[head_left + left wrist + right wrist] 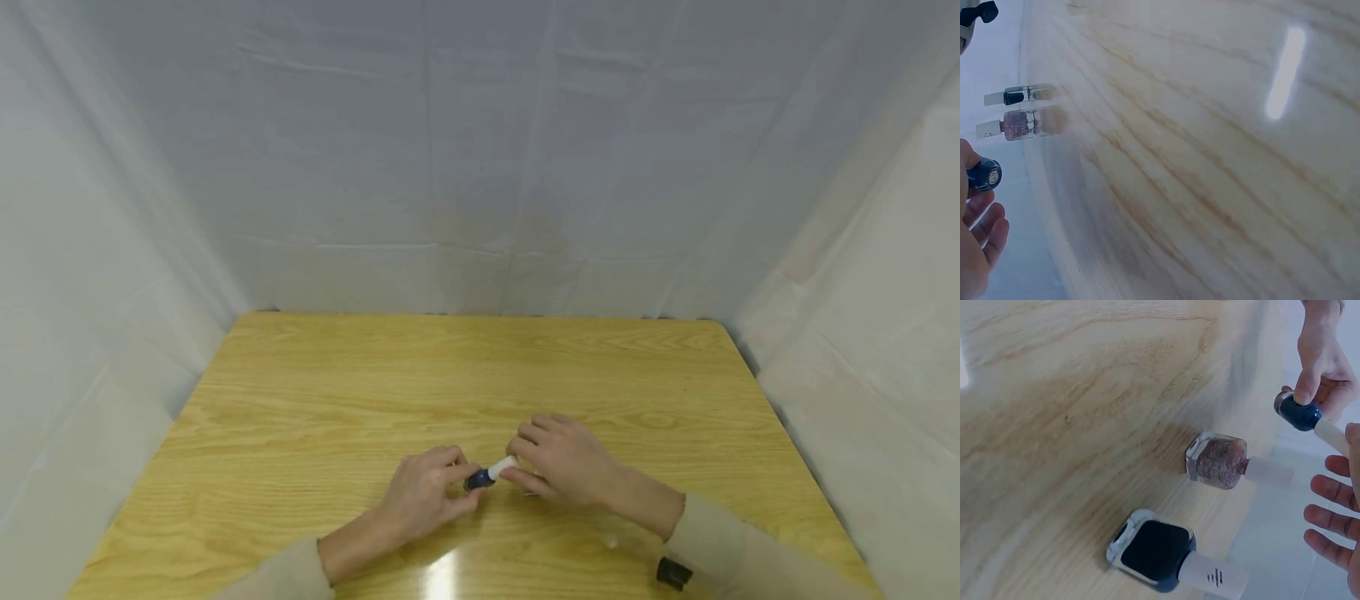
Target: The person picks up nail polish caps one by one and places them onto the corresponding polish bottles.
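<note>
A dark blue nail polish bottle [477, 480] with a white cap [502, 467] is held tilted above the table, cap towards the right. My left hand [427, 493] grips the glass body between thumb and fingers. The fingers and thumb of my right hand [570, 462] pinch the cap, which is on the bottle in this view. Close by stand two more nail polish bottles, a pinkish glittery one [1221, 462] and a dark one [1159, 553], both with white caps. In the head view my right hand mostly hides them.
The wood-grain table [315, 383] reaches back to a pale hanging sheet [480, 167], with more sheeting at both sides. A small black device [673, 573] sits by the right sleeve. Light glares off the table's front [440, 575].
</note>
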The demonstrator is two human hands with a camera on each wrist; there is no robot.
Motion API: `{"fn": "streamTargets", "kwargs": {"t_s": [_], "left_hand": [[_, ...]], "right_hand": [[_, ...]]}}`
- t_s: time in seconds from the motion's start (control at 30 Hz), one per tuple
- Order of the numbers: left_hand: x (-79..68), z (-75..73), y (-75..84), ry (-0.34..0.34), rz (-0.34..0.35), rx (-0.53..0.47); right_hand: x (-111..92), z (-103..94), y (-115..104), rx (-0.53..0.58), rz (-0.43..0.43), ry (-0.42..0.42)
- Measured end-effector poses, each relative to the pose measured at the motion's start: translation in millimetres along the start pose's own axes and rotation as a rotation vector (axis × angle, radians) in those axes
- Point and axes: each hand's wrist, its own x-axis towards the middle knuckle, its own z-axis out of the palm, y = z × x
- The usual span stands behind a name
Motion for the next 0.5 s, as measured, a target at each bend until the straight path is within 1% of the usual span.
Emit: {"fn": "streamTargets", "kwargs": {"t_s": [0.23, 0.37, 0.5], "left_hand": [[0.4, -2.3, -1.5, -0.017, 0.013, 0.004], [1.3, -2.5, -3.1, -0.024, 0.036, 0.008], [2.2, -2.4, -3.8, -0.020, 0.057, 0.013]], "right_hand": [[1, -10.7, 5, -0.043, -0.116, -0.031], [2, -15.4, 9, -0.066, -0.190, -0.023], [3, -18.0, 13, -0.090, -0.245, -0.006]]}}
